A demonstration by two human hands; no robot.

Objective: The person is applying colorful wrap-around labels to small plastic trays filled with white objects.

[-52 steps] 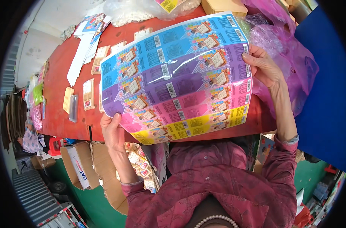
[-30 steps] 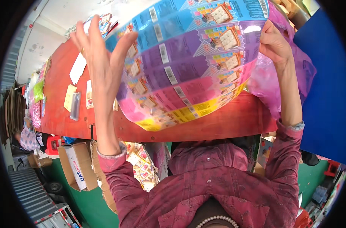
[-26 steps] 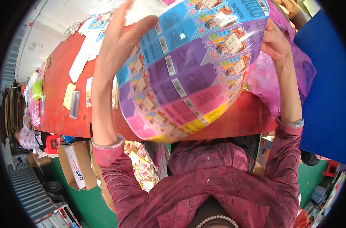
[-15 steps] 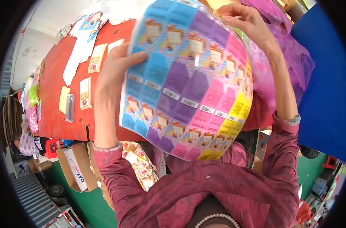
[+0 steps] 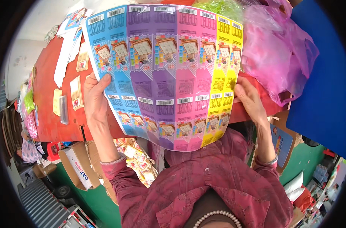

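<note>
A large glossy printed sheet (image 5: 163, 85) spans the space before me, its blue, purple, pink and yellow columns carrying repeated pictures and barcodes. At its left edge, my left hand (image 5: 97, 100) grips it with the thumb on the printed face. My right hand (image 5: 251, 99) pinches the right edge beside the yellow column, its fingertips partly behind the sheet. The sheet bows between my hands, its lower edge curving toward my lap. Left of it on the red table (image 5: 43, 114) lie a flat beige pack (image 5: 76, 93), a yellow block (image 5: 57, 102) and a dark grey wrapped piece (image 5: 64, 110).
White paper strips (image 5: 66, 57) lie at the far left. A pink plastic bag (image 5: 275, 57) and greenish clear film (image 5: 220, 9) sit at the far right, beside a blue panel (image 5: 321, 83). Below the table are a cardboard box (image 5: 72, 167) and many small packets (image 5: 138, 161).
The sheet has dropped and levelled, its printed face now spread toward me. My right hand has come down from the top edge to the right edge; my left hand moved slightly lower and left.
</note>
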